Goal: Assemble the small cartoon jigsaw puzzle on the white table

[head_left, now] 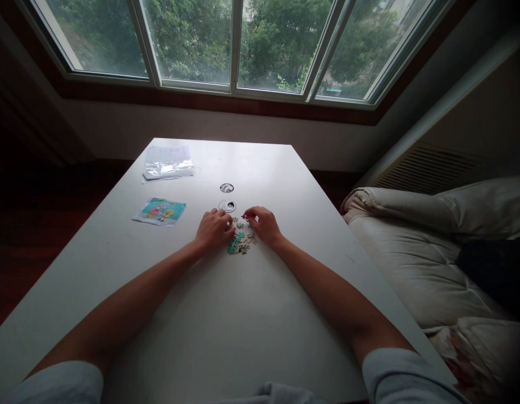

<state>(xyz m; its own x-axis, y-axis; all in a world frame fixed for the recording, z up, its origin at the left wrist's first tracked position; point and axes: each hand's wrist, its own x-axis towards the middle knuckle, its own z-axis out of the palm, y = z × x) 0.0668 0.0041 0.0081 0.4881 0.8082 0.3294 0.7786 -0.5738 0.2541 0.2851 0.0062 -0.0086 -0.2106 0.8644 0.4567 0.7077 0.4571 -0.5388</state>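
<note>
A small heap of jigsaw puzzle pieces, teal and pale, lies on the white table between my hands. My right hand is at the heap's upper right, thumb and finger pinched on a small reddish puzzle piece. To the left of the heap, my left hand rests low with its fingers curled together at the pieces. What those fingers hold, if anything, is too small to make out. A few loose pieces lie in the gap between the two hands.
Beyond my hands lie two round black-and-white discs. A colourful picture sheet and a clear plastic packet are on the left of the white table. A pale sofa stands along the right, and a window is ahead.
</note>
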